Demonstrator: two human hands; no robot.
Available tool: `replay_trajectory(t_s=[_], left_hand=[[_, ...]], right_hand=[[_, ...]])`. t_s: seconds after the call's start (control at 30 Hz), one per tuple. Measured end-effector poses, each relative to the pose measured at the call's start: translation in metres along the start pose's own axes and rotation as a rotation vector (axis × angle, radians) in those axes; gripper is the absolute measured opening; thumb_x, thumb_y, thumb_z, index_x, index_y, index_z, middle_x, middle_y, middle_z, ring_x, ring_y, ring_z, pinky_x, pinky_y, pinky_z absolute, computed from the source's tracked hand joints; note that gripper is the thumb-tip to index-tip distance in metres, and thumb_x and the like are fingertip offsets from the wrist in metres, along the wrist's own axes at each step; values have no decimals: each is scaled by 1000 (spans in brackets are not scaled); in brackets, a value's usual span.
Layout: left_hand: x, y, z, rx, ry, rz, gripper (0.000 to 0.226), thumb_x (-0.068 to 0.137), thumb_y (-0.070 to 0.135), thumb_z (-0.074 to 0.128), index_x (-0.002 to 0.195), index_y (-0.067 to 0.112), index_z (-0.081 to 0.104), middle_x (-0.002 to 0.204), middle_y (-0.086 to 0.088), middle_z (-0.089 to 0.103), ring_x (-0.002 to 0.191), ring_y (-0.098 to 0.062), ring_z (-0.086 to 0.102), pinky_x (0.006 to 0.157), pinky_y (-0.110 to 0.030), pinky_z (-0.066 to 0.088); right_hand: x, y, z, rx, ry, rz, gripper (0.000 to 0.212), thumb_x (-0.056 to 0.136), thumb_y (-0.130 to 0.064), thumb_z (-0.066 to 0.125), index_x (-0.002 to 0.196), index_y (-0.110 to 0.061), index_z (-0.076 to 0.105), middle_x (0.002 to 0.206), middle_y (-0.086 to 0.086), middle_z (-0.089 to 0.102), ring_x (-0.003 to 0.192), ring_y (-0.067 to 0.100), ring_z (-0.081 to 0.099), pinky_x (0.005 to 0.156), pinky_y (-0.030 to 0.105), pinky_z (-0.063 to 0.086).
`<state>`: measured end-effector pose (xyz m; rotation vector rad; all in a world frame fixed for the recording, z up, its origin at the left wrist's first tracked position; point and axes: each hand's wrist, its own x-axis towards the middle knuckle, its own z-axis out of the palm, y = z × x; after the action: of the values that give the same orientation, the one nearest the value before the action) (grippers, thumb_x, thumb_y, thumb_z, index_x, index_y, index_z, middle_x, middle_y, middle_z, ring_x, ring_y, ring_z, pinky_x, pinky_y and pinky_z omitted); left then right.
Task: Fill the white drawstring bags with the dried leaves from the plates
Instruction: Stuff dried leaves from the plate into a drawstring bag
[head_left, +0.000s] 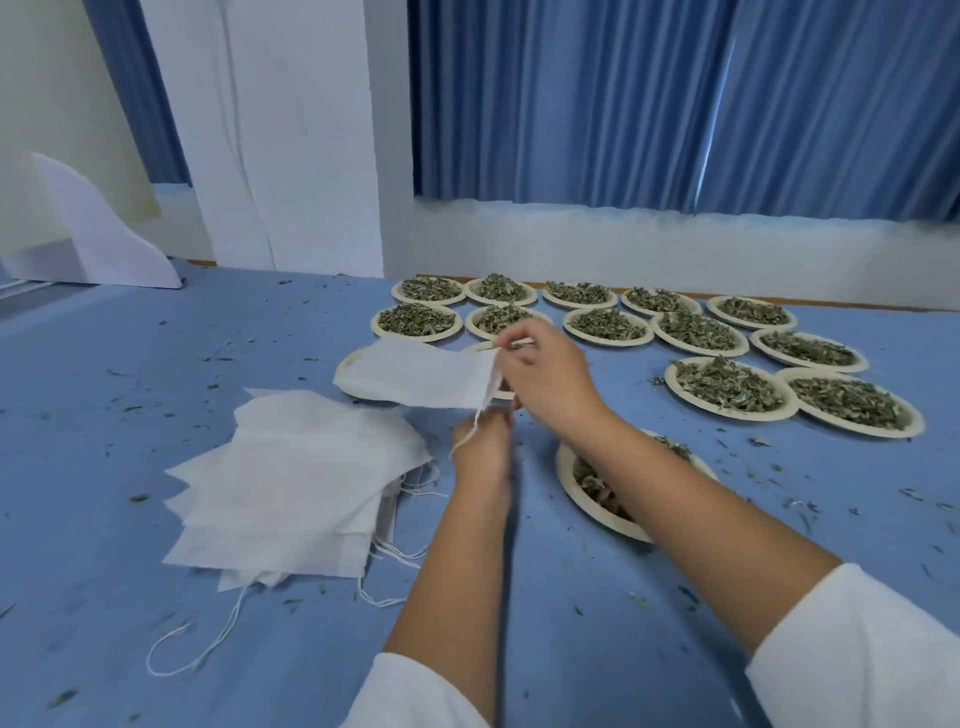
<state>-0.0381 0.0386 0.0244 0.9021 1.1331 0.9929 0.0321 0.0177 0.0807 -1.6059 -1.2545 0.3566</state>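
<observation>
Head-worn camera looks forward and down, close over blue surface (156, 353).

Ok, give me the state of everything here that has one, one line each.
Held bag, flat, unfilled, off the table.
Right hand, pinches the held bag's upper corner.
Left hand, pinches its lower corner.
Bag stack, flat, unfilled, strings loose.
Far plates, heaped with leaves.
Near plate, holds leaves, partly under the right forearm.
Curtains, drawn shut.
</observation>
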Motion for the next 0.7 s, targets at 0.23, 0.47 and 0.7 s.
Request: replay_trajectory(t_s=[0.23,0.47,0.7], left_hand=[[8,11,-3,-295,83,-34,26,94,12,45,72,15,57,68,3,62,37,-4,43,32,-13,22],[-20,9,4,29,-227,-74,36,94,57,47,96,22,56,93,-4,71,80,-22,72,61,-33,56],[-44,10,17,321,-520,-89,66,97,64,27,100,10,64,63,-4,69,37,-13,49,37,-16,31]], right_hand=[[-22,42,-74,33,162,172,7,86,-12,67,89,-18,64,82,6,68,58,11,58,51,25,44],[-32,63,-78,12,233,162,12,84,-14,69,78,-23,63,80,0,68,74,14,65,65,26,52],[-33,68,-83,120,346,123,5,84,-12,70,85,-16,66,81,-5,67,71,4,60,60,11,48]])
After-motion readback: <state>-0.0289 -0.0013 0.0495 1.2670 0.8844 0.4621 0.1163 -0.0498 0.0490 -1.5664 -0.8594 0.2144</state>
